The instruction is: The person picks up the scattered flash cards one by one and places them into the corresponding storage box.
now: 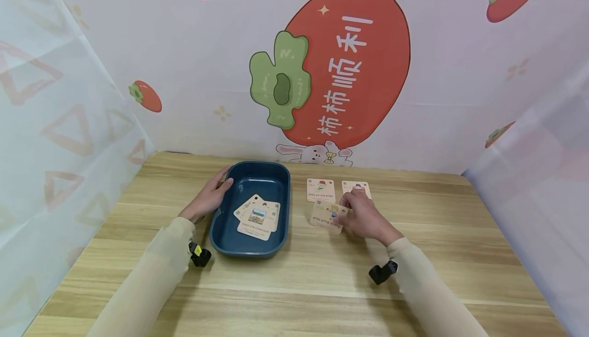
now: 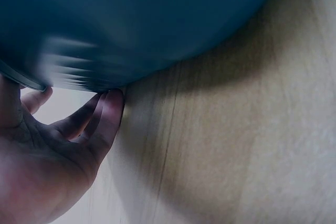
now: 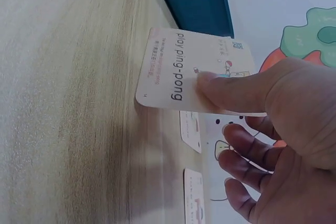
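In the head view my left hand (image 1: 208,198) grips the left side of a dark blue plastic tray (image 1: 264,184), thumb over the rim. The left wrist view has the fingers against the tray's outer wall (image 2: 157,19). Several picture cards (image 1: 257,220) lie overlapping inside; the top one shows a classroom picture. My right hand (image 1: 365,216) pinches a "play ping-pong" card (image 1: 324,215) to the right of the tray. Seen from the right wrist, the thumb presses on the face of that card (image 3: 163,72), which is tilted over the wood.
Behind the right hand, a "play on the slide" card (image 1: 320,194) lies on the wooden table (image 1: 294,296). Beside it is another card (image 1: 348,185), partly covered by the hand. A patterned backdrop (image 1: 207,61) rises behind the table, with fabric walls at both sides.
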### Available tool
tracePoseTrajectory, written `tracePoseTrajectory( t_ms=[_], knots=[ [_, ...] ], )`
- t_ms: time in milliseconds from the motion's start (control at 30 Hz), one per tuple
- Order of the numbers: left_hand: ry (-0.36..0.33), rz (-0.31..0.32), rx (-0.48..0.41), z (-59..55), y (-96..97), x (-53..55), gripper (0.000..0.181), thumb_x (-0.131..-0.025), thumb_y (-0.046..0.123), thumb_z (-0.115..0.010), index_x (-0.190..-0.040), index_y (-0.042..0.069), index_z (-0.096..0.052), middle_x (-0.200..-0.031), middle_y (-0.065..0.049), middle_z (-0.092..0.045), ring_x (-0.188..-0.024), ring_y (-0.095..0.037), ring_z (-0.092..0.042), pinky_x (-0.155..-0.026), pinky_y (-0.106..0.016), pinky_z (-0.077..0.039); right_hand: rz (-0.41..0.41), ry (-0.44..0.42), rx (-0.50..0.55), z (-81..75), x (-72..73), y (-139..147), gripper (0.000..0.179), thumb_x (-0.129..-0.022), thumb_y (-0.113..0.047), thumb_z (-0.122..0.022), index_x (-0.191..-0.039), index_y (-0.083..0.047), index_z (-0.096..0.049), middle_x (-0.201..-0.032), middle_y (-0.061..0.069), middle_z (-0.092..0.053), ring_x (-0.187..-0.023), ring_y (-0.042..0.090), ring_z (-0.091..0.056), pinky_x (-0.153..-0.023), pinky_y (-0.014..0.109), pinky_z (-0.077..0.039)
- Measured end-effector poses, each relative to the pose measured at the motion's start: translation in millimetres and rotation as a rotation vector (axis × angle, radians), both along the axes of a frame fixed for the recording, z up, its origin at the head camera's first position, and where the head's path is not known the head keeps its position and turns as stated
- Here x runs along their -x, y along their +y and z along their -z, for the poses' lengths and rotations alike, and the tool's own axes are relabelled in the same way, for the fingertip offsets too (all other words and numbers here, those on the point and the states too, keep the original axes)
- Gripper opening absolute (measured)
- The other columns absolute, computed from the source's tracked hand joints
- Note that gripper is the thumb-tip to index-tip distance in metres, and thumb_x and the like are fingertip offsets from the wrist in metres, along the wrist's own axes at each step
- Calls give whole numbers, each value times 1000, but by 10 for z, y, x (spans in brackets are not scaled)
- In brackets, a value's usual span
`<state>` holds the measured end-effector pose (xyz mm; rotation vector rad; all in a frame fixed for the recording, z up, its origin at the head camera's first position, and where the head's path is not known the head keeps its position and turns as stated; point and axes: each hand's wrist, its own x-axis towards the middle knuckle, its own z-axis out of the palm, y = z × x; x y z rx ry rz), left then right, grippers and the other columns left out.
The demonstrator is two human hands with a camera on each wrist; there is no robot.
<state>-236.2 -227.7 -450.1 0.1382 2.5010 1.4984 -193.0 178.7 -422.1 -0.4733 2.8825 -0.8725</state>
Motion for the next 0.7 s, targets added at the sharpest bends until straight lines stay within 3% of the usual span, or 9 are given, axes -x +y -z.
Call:
tracePoseTrajectory(
  t_ms=[267, 700],
  knots=[
    [-5, -4, 2, -8, -2, -9, 60, -112, 36, -34, -165, 20, -11, -162, -25, -27, -144, -48, -33, -113, -66, -28, -30, 52, 3, 1, -32, 27, 9, -95, -12, -72, -95, -5, -66, -93, 4, -52, -92, 24, -45, -87, 47, -34],
    [6, 6, 1, -7, 0, -8, 60, -112, 36, -34, -165, 18, -11, -161, -26, -28, -142, -48, -36, -111, -65, -32, -31, 86, 27, 7, -61, 31, 8, -96, -11, -70, -99, -3, -72, -95, 3, -55, -96, 25, -51, -89, 51, -36]
  ],
)
